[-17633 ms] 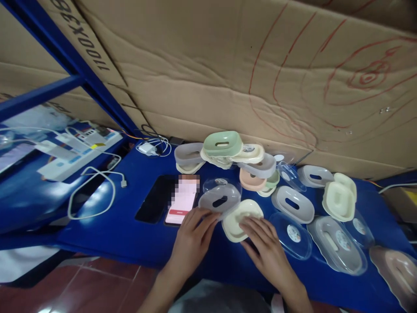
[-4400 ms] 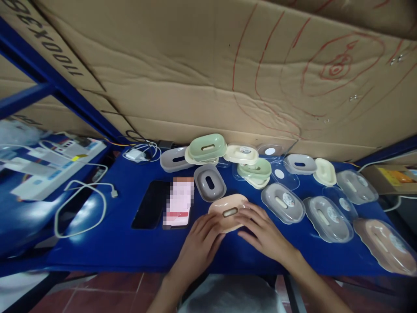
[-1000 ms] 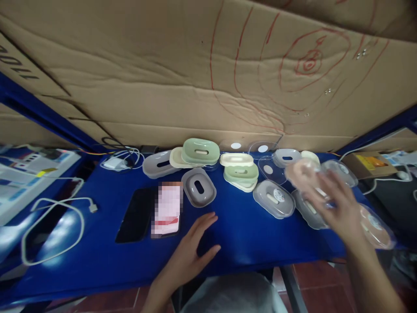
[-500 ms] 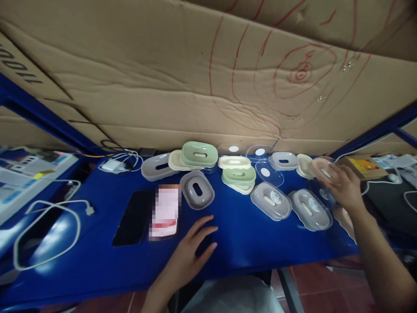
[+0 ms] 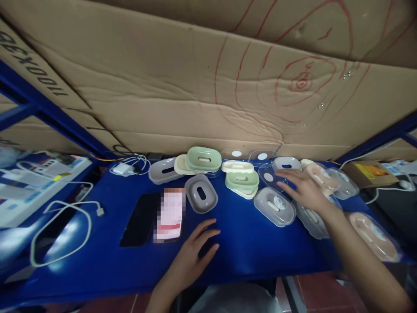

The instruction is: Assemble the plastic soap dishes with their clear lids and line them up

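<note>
My left hand [image 5: 198, 254] hovers or rests at the front of the blue table, fingers spread, holding nothing. To its upper left lies a phone with a lit screen [image 5: 171, 215], and a grey soap dish [image 5: 194, 204] sits just beyond it. My right hand [image 5: 301, 189] reaches over the right side with its fingers stretched out, above a clear lid with a white label [image 5: 269, 177] and partly hiding a lidded grey dish [image 5: 308, 219]. Beside it stand a pink soap dish [image 5: 317, 176] under a clear lid and another lidded grey dish [image 5: 276, 208]. A lidded pink dish [image 5: 368, 232] lies near my right forearm.
Along the back are a green dish [image 5: 208, 153], a grey dish [image 5: 156, 172] and a green and cream stack [image 5: 243, 184]. A dark phone [image 5: 138, 221] and white cable [image 5: 87, 226] lie left. Cardboard [image 5: 146, 78] walls the back; a small box [image 5: 366, 178] stands right.
My right hand has let go of the pink dish and moved left, its fingers now stretched out. The pink dish stays on the table. My left hand has hardly moved.
</note>
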Tool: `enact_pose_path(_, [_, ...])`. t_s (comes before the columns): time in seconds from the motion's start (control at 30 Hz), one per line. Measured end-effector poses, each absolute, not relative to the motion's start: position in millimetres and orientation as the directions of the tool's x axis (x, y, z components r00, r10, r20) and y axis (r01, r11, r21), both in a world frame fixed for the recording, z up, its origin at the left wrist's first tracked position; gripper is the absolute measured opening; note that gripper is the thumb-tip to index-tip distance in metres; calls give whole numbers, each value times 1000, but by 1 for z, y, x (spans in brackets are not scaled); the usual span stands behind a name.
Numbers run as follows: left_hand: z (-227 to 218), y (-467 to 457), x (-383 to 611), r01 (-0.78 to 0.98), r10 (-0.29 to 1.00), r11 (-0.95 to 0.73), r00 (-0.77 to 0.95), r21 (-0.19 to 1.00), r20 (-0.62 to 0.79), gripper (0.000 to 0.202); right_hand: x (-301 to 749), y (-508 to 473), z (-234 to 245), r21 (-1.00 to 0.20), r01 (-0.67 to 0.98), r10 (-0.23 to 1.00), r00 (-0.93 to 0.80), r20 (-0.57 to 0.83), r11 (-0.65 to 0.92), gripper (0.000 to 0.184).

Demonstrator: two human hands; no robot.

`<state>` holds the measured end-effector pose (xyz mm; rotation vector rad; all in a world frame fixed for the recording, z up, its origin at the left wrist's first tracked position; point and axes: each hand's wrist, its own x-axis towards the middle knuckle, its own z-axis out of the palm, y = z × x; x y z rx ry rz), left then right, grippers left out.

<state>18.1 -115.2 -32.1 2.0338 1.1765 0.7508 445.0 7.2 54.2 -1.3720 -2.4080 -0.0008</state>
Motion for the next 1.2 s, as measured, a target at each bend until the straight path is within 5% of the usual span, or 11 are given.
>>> enact_pose_path(0.17, [-28, -114, 21, 510, 894, -387, 412, 769, 176, 30, 368, 32, 41, -89, 730, 732, -659, 175, 678, 32])
enact_pose_path(0.33, [-28, -121, 21, 542, 871, -480, 388, 690, 301, 34, 343, 19, 47, 19, 704, 680, -692, 243, 710, 23])
enact_pose_path(0.5, [-33, -131, 17, 607, 804, -567, 261, 557, 534, 45, 317, -63, 49, -18, 632, 608, -735, 300, 774, 21])
enact_pose_path(0.7, [-33, -124, 25, 585, 735, -677, 503, 447, 454, 38, 302, -97, 29, -159, 498, 523, -819, 238, 852, 18])
enact_pose_path(0.8, [-33, -120, 29, 573, 722, -692, 557, 440, 410, 28, 312, -62, 35, -186, 574, 603, -762, 234, 797, 22])
enact_pose_path(0.97, [-30, -121, 24, 542, 731, -682, 484, 491, 481, 33, 326, 2, 44, 6, 818, 803, -567, 186, 576, 28])
enact_pose_path(1.2, [-28, -129, 9, 481, 746, -631, 159, 609, 647, 34, 301, -30, 33, -43, 734, 735, -676, 43, 678, 20])
